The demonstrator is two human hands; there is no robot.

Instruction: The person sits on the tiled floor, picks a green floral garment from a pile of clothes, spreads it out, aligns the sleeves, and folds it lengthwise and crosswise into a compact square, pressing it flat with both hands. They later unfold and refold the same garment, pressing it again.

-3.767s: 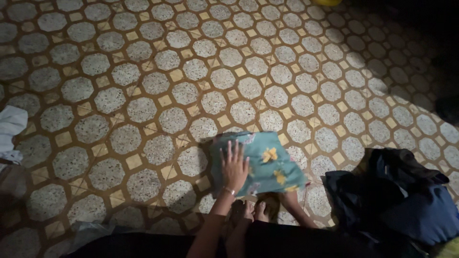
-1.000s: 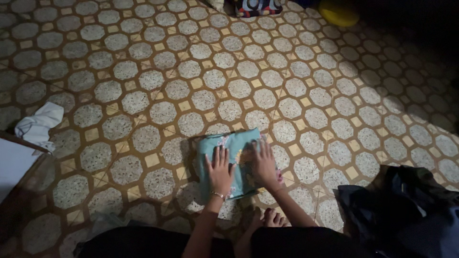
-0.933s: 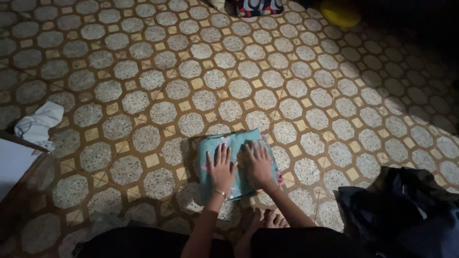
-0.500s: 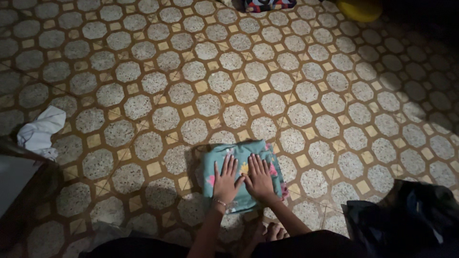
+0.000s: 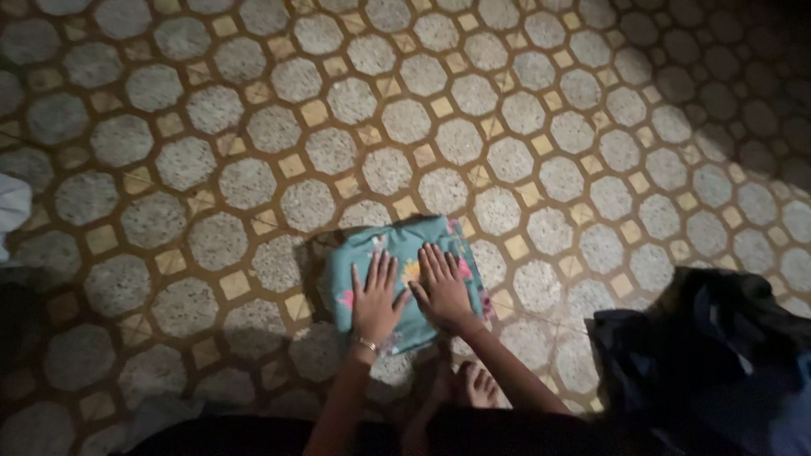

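A folded teal cloth (image 5: 397, 241) with pink and yellow flowers lies flat on the tiled floor in front of me. My left hand (image 5: 374, 297) rests palm down on its left half, fingers spread, a thin bracelet at the wrist. My right hand (image 5: 441, 287) presses flat on the right half, right beside the left hand. Neither hand grips the cloth. My bare feet (image 5: 473, 387) show just below the cloth.
A heap of dark blue and black clothes (image 5: 710, 355) lies at the lower right. A white cloth (image 5: 13, 207) sits at the left edge. The floor (image 5: 253, 127) has grey octagonal tiles with brown and yellow joints; the far right is in deep shadow.
The cloth has gone from a loose larger fold under one hand to a small neat square. Both hands now lie flat on it, closer together than a second ago. The view shifted slightly.
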